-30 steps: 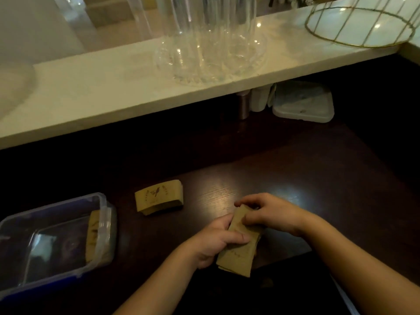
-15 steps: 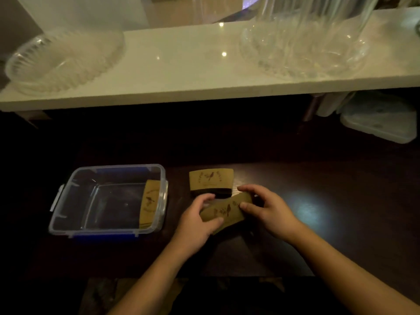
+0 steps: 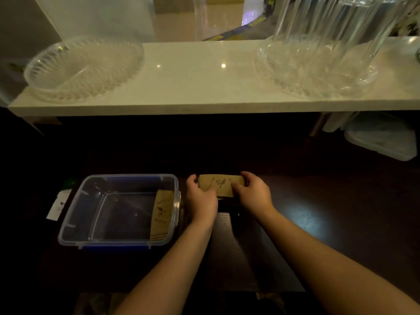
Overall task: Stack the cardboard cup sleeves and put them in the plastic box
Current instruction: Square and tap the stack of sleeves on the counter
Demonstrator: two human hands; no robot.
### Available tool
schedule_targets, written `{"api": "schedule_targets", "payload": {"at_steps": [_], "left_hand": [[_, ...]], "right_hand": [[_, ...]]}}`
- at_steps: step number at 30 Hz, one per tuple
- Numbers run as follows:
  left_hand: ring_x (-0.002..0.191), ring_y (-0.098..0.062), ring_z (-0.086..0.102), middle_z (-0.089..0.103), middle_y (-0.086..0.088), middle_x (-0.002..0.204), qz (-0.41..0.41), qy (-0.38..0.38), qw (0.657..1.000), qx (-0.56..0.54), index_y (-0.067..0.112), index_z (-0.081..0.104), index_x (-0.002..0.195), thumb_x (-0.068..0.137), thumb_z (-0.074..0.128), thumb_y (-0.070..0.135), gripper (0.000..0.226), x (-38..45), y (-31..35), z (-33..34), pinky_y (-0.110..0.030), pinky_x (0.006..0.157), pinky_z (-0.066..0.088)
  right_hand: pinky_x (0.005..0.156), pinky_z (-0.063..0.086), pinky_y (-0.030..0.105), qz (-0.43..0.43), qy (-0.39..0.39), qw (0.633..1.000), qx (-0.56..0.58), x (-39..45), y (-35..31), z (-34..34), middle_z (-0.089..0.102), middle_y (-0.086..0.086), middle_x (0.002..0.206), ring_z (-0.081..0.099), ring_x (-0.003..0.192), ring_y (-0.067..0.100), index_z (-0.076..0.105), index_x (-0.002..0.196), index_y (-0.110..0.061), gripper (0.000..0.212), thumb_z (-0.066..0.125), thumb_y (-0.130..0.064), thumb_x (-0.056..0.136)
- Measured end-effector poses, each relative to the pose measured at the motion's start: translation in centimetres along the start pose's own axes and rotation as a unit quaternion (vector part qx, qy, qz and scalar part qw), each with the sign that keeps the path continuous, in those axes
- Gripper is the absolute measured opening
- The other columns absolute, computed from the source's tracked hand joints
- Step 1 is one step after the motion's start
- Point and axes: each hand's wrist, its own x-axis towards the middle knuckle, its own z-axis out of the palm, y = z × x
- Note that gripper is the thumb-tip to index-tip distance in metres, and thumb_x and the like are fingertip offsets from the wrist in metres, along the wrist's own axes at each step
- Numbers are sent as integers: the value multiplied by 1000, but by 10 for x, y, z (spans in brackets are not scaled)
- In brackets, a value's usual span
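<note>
A stack of brown cardboard cup sleeves [image 3: 221, 184] with a bird print lies on the dark table, just right of the clear plastic box [image 3: 72, 226]. My left hand [image 3: 200, 198] grips its left end and my right hand [image 3: 254, 192] grips its right end. Both thumbs press on top of the stack. Inside the box, another brown sleeve [image 3: 161, 214] leans against the right wall. The rest of the box floor is bare.
A white shelf [image 3: 193, 87] overhangs the back of the table, carrying a glass dish [image 3: 84, 67] at left and a large ribbed glass bowl [image 3: 318, 64] at right. A lidded plastic container [image 3: 381, 137] sits under the shelf at far right. A white card [image 3: 58, 205] lies left of the box.
Both hands carried the held sleeves away from me onto the sleeve that lay alone near the box, so they now form one stack. The camera view swung left.
</note>
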Motion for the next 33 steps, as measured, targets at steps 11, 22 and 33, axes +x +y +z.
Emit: {"api": "schedule_targets", "payload": {"at_steps": [11, 22, 33], "left_hand": [[111, -22, 52, 48, -7, 134, -93, -77, 992, 18, 23, 28, 144, 84, 67, 27, 71, 22, -12, -10, -29, 77, 45], [84, -14, 59, 61, -1, 94, -148, -173, 974, 2, 14, 53, 112, 72, 69, 8, 44, 29, -2, -12, -26, 59, 45], [104, -6, 45, 32, 7, 127, 41, -251, 959, 128, 32, 43, 130, 64, 73, 12, 76, -10, -27, -42, -10, 76, 37]], "right_hand": [[73, 57, 34, 177, -106, 956, 208, 11, 8, 7, 63, 8, 119, 65, 99, 25, 51, 129, -14, 51, 68, -26, 82], [85, 56, 50, 208, -246, 933, 163, 25, 20, -14, 61, 17, 119, 64, 101, 34, 46, 132, -11, 92, 84, -13, 48], [66, 47, 5, 15, -166, 985, 42, -30, 51, -20, 34, -5, 122, 48, 101, 9, 44, 133, -22, 87, 83, -21, 56]]}}
